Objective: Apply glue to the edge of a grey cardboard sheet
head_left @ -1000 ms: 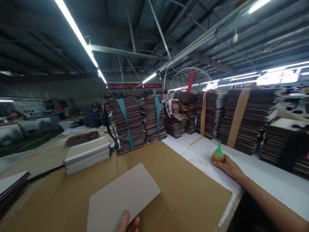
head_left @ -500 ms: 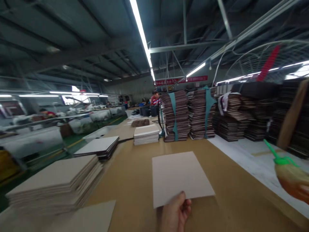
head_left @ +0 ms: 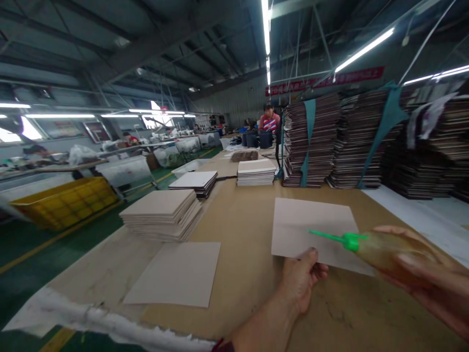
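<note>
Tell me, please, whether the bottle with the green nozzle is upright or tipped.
Tipped: the bottle lies nearly sideways in the right hand, its green nozzle pointing leftward over the card in the left hand.

A red banner (head_left: 324, 81) is hanging high near the far wall (head_left: 234, 101), carrying a row of pale characters, apparently Chinese; the strokes are coming through too small and blurred for transcription. No legible wording, number, brand or label is showing elsewhere.

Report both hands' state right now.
Left hand: closed, holding the pale sheet by its near edge.
Right hand: closed around the green-capped squeeze bottle.
</note>
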A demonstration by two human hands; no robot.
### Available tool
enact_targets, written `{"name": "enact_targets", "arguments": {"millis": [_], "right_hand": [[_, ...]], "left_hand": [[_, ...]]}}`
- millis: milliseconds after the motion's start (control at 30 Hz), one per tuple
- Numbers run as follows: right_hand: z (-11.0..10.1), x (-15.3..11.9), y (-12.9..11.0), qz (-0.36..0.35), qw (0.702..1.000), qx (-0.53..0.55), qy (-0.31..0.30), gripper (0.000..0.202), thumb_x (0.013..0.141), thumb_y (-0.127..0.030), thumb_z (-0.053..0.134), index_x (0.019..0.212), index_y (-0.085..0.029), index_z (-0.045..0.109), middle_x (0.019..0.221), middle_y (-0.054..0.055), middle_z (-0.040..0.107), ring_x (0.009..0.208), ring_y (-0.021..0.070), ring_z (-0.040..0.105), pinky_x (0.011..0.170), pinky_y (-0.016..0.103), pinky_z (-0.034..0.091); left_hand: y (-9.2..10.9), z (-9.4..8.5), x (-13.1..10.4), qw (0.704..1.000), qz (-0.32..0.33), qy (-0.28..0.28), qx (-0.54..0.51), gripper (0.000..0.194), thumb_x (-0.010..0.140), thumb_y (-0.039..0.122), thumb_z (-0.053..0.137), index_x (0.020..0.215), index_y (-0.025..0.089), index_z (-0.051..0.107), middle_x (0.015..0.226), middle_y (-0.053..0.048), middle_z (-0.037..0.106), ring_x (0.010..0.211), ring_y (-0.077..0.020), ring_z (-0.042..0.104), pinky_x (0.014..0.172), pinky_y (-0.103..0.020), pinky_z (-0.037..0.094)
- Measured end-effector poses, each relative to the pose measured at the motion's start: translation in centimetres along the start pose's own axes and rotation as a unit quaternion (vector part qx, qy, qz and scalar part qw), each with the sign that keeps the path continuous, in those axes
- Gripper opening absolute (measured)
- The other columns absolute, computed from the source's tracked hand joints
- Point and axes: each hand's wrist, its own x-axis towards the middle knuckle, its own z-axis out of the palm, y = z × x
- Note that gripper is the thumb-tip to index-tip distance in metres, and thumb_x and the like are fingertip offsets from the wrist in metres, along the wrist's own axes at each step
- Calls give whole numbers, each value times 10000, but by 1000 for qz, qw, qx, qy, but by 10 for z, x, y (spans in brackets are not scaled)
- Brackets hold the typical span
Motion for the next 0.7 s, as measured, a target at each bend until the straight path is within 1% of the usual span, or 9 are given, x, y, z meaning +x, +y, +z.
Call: {"name": "enact_targets", "arguments": {"millis": [67, 133, 200, 267, 400, 500, 567, 633, 700], "right_hand": [[17, -1, -19, 20, 999, 23, -28, 613, 675, -698, 698, 1155, -337, 576, 1016, 66, 753, 858, 339, 739, 648, 368, 644], [31, 0, -33, -15, 999, -37, -7, 613, 592, -684, 760, 1076, -336, 616, 951, 31, 752, 801, 320, 734, 591, 351, 631], [42, 2, -44, -76, 993, -88, 7, 544, 614, -652, 759, 1038, -330, 647, 946, 9, 748, 785, 298, 731, 577, 334, 623], [49, 4, -52, -131, 987, -98, -2, 461, 666, -608, 743, 1018, -320, 663, 954, 3, 741, 796, 277, 726, 618, 327, 621], [56, 7, -56, -211, 971, -112, -8, 375, 736, -575, 729, 1002, -319, 663, 963, 2, 714, 817, 246, 701, 719, 332, 604], [57, 6, -53, -248, 960, -127, -10, 340, 796, -556, 721, 1049, -341, 647, 970, -11, 706, 796, 225, 692, 725, 321, 592], [57, 4, -51, -261, 956, -130, -25, 317, 831, -545, 708, 1070, -348, 640, 963, -15, 708, 782, 219, 693, 681, 300, 586], [56, 1, -51, -265, 954, -131, -48, 286, 863, -534, 689, 1072, -346, 636, 967, -14, 710, 771, 213, 695, 629, 278, 575], [55, -1, -52, -271, 952, -131, -51, 272, 877, -530, 678, 1075, -349, 634, 975, -15, 710, 763, 209, 695, 615, 271, 571]], "left_hand": [[-1, 1, -1, 1000, 11, -11, 8, 574, 484, 440, 956, 861, 89, 703, 733, -42, 685, 553, -109, 585, 523, -224, 465], [-1, 2, -2, 999, 23, -21, 17, 555, 514, 431, 940, 894, 98, 709, 767, -44, 694, 565, -107, 576, 533, -228, 459], [-2, 3, -4, 999, 35, -32, 28, 513, 560, 413, 920, 920, 110, 716, 807, -46, 702, 597, -113, 576, 549, -233, 459], [-1, 4, -5, 997, 44, -43, 39, 486, 593, 406, 904, 941, 120, 722, 828, -46, 701, 632, -123, 577, 567, -240, 457], [-1, 5, -8, 995, 55, -57, 57, 456, 625, 408, 887, 943, 123, 727, 813, -39, 682, 643, -120, 548, 577, -238, 426], [0, 7, -8, 995, 55, -61, 60, 429, 628, 396, 874, 919, 121, 721, 794, -37, 666, 631, -119, 528, 579, -242, 417], [1, 9, -9, 994, 63, -71, 62, 392, 630, 373, 857, 902, 125, 722, 788, -40, 663, 641, -128, 528, 591, -248, 421], [3, 10, -10, 990, 86, -87, 63, 378, 639, 354, 832, 933, 139, 729, 850, -55, 680, 714, -157, 559, 631, -260, 441], [3, 10, -10, 989, 94, -90, 71, 375, 643, 356, 814, 942, 145, 733, 878, -59, 684, 753, -172, 572, 642, -265, 444]]}}
